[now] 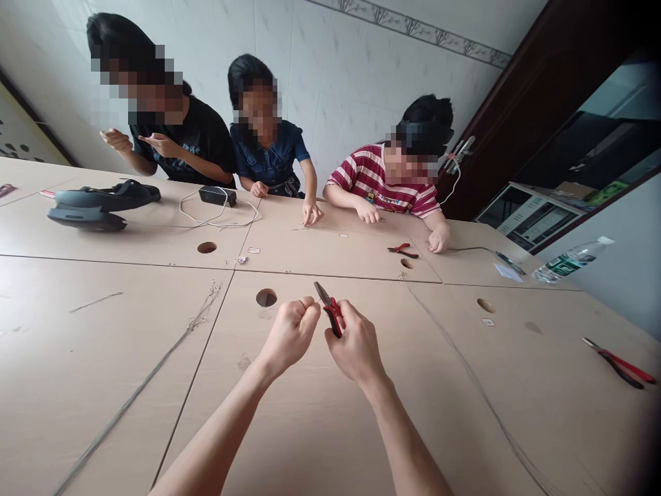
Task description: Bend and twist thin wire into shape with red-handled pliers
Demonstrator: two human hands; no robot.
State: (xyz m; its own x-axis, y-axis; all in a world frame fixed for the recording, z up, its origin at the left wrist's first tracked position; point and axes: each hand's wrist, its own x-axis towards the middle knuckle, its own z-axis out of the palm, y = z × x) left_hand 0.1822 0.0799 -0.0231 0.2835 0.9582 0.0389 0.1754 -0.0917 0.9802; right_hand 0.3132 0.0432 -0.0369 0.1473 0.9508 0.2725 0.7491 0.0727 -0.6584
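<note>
My right hand point(354, 344) is closed around a pair of red-handled pliers point(330, 311), whose dark tip points up and to the left. My left hand point(290, 332) is curled in a pinch right beside the pliers' jaws; what its fingers hold is too small to make out. Both hands hover over the light wooden table point(320, 427), just below a round cable hole point(266, 297).
Three people sit along the far side. A long thin wire point(155, 372) lies at left, another wire point(485, 393) at right. More pliers point(403, 251) lie in front of the striped shirt, and another pair point(620, 362) far right. A headset point(100, 203), a black box with white cable point(217, 196) and a water bottle point(571, 260) are on the table.
</note>
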